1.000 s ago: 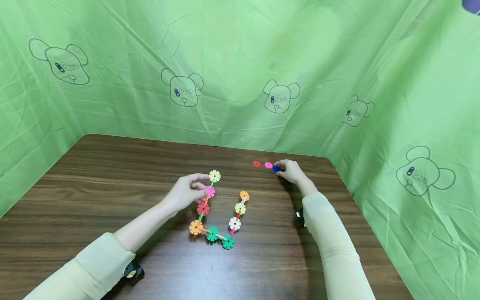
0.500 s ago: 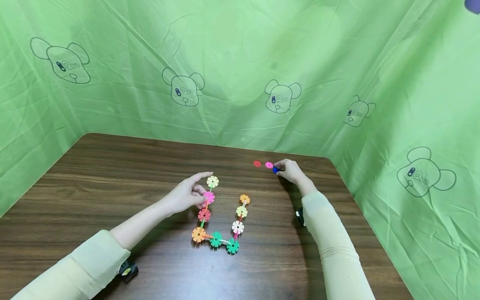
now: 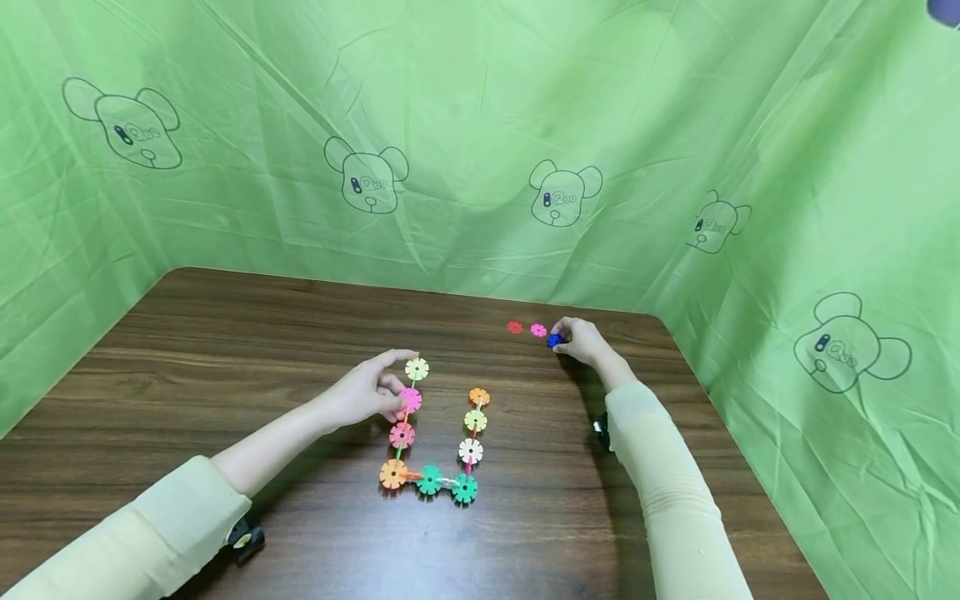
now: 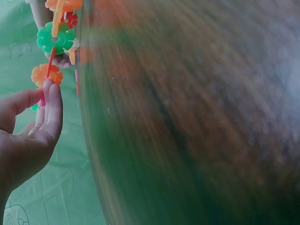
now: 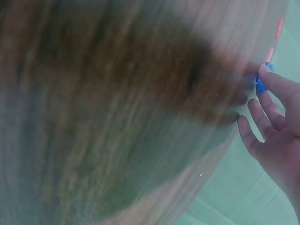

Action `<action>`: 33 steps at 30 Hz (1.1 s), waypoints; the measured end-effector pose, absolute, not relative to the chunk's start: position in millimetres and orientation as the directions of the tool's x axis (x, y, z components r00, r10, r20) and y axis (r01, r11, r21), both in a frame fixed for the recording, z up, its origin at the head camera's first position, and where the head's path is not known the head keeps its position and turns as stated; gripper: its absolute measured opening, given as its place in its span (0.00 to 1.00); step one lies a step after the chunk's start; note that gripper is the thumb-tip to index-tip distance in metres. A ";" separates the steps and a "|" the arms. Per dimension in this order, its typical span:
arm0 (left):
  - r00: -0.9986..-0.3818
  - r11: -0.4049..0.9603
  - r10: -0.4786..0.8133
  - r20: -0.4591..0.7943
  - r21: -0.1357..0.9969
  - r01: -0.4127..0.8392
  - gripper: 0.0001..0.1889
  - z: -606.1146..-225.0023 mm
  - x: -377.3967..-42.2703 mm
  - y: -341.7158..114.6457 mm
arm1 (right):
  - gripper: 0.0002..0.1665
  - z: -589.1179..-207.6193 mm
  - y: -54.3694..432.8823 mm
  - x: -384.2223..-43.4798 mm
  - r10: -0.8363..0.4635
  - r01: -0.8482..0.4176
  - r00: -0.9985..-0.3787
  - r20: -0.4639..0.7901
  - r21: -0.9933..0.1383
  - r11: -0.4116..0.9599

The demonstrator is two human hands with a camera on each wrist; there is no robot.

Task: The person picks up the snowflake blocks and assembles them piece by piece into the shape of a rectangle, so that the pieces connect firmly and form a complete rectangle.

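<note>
A U-shaped chain of plastic snowflake discs, joined notch to notch, is in the middle of the head view. Its lower row holds an orange disc (image 3: 393,474) and two green discs (image 3: 429,480). My left hand (image 3: 362,390) pinches the pink disc (image 3: 409,400) on the chain's left arm, its index fingertip right at the pale yellow disc (image 3: 417,368) on the end. In the left wrist view the thumb and fingers meet just below an orange disc (image 4: 47,75). Farther off, my right hand (image 3: 583,342) pinches a blue disc (image 3: 555,341) by its edge.
A loose pink disc (image 3: 538,330) and a red disc (image 3: 514,327) lie left of the right hand, near the back edge of the brown wooden table (image 3: 247,333). Green cloth (image 3: 465,100) printed with bear heads hangs around the table's back and sides.
The left hand has drawn the chain toward me and a little left, and its index finger has lifted to the top disc's upper edge. The right hand has barely moved; more of the blue disc shows.
</note>
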State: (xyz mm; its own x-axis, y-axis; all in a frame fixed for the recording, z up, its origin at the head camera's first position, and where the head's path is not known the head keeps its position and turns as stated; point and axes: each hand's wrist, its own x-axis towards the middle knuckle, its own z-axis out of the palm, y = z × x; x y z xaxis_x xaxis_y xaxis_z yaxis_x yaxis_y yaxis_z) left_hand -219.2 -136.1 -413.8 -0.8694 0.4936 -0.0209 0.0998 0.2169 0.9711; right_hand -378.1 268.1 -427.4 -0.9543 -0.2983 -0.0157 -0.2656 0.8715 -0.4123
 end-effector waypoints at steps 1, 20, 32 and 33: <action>-0.869 0.213 0.493 -0.025 0.973 0.093 0.41 -413.9 -219.4 -136.1 | 0.14 -427.8 268.4 -377.5 -0.299 -0.268 -0.954 -0.007 -0.418 0.868; -0.903 0.206 0.428 -0.029 0.976 0.066 0.40 -419.9 -216.0 -132.9 | 0.11 -405.3 248.9 -356.7 -0.355 -0.397 -0.917 0.181 -0.492 0.775; -0.937 0.173 0.349 0.003 0.983 0.067 0.40 -415.7 -213.2 -129.5 | 0.11 -375.1 211.6 -326.8 -0.409 -0.521 -0.853 0.323 -0.506 0.687; -0.939 0.174 0.345 0.006 0.982 0.070 0.40 -415.0 -213.2 -129.3 | 0.11 -373.1 207.7 -323.3 -0.416 -0.537 -0.844 0.339 -0.503 0.678</action>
State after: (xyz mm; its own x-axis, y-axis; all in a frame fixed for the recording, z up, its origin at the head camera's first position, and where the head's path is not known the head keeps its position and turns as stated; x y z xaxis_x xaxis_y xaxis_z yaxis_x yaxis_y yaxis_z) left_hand -213.2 -129.3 -415.0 -0.9386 0.3450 0.0057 0.0698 0.1737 0.9823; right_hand -323.3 207.7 -373.1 -0.8435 -0.4165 0.3392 -0.5367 0.6776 -0.5028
